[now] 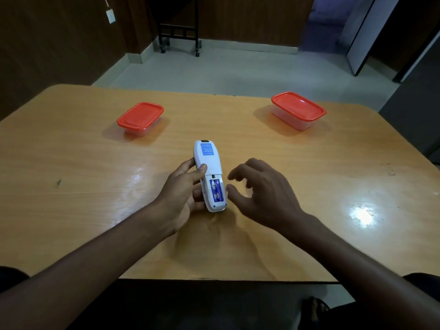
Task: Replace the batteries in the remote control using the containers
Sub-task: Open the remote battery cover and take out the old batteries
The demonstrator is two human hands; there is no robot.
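Both hands worked at frame centre: the left hand gripped the white remote, back up, above the bench; the right hand hovered beside it, fingers loose, holding nothing. Two purple batteries lay exposed. Next probably came prying them out. Two red-lidded containers waited closed, upper left and right.

A glossy wooden table fills the view, a black wheeled metal frame against the far wall, a white wall switch upper left.
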